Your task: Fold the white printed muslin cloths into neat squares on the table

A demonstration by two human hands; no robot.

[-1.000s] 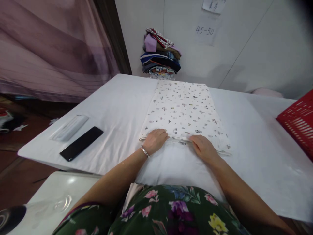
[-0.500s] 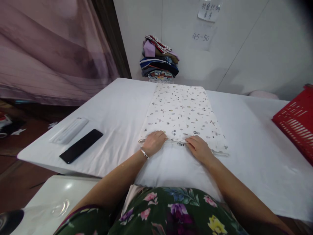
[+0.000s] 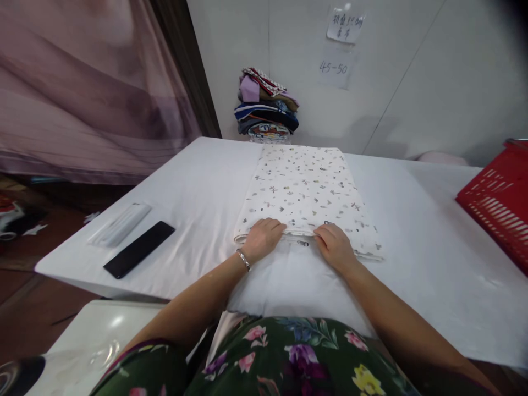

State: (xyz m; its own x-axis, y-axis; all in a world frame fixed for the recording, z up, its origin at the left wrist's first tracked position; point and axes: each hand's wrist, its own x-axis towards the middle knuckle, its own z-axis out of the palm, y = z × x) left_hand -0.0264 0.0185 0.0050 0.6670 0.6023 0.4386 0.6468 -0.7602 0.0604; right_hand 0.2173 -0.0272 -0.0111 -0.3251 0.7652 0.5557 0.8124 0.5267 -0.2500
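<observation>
A white cloth with a small print of plants and dots lies folded in layers on the table, reaching from near my body to the far edge. At its near edge my left hand grips the layers, thumb tucked under and fingers curled on top. A little to the right, my right hand pinches the same edge between thumb and fingers. Between the two hands the layered edge shows slightly raised. A bracelet sits on my left wrist. Fingertips below the cloth are hidden.
A white-covered table carries a black phone-like slab and a clear-wrapped white packet at left. A red slotted basket stands at right. Folded clothes are stacked by the wall, below paper notes. A pink curtain hangs left.
Both hands keep hold of the near edge, and the edge between them looks slightly more lifted. The view has shifted a little.
</observation>
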